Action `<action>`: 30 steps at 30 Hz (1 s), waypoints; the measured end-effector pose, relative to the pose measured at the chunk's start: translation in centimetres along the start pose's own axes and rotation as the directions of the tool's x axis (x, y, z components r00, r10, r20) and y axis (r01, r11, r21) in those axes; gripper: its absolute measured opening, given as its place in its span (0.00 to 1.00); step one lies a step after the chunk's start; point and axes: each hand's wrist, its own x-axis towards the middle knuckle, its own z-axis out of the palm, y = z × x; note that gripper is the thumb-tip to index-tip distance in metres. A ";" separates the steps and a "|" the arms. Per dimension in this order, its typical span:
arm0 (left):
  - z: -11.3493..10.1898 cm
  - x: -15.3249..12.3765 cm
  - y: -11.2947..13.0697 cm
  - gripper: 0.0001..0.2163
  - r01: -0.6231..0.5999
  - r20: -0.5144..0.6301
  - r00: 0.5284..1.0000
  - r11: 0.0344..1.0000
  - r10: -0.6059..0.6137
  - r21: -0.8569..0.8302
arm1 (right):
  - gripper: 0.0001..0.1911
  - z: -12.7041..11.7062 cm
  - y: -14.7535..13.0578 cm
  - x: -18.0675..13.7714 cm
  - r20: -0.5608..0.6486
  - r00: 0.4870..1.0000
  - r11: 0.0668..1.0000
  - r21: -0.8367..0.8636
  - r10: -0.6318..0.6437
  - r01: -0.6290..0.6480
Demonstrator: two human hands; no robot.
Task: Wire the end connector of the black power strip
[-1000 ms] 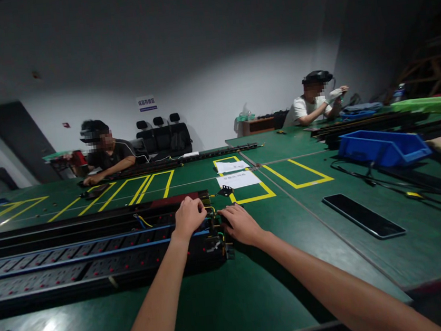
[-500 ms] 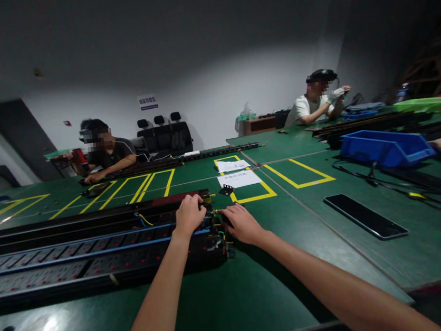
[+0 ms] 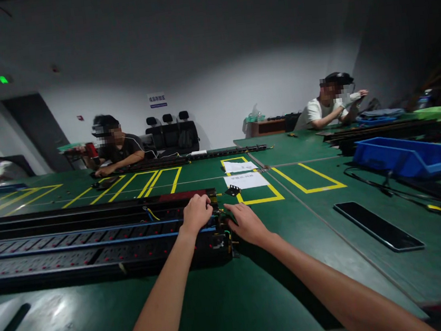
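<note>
Several long black strips lie side by side on the green table, with dark segments, red dots and blue edges. My left hand rests over the right end of the middle strip, fingers curled around it. At that same end is my right hand, its index finger reaching to the strip's end and its thumb below. Whatever is between those fingers is too small to make out. Small wires and fittings stick out of the strip ends. A small black slotted bracket lies just beyond my right hand.
White paper sheets lie among yellow tape outlines. To the right are a phone, black cables and a blue bin, with another person's hand at the edge. Co-workers sit across the table. A white object lies at lower left.
The view has swung slightly left, so everything sits further right, and the white object has come into view at lower left. Both hands stay at the strip ends, with only slight finger movement.
</note>
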 end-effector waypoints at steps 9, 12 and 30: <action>0.4 -0.8 -0.4 0.08 -0.011 -0.017 1.000 1.000 0.011 0.002 | 0.15 1.2 0.0 3.1 0.040 0.925 0.905 0.195 0.379 -0.379; 0.4 -1.0 -0.3 0.08 -0.007 -0.021 1.000 1.000 0.007 -0.005 | 0.17 3.1 0.7 3.6 0.057 0.933 0.927 0.110 0.354 -0.358; 0.6 -0.6 -0.3 0.09 -0.013 -0.035 0.999 0.999 0.012 -0.030 | 0.23 3.5 1.3 3.4 0.136 0.942 0.948 0.045 0.306 -0.315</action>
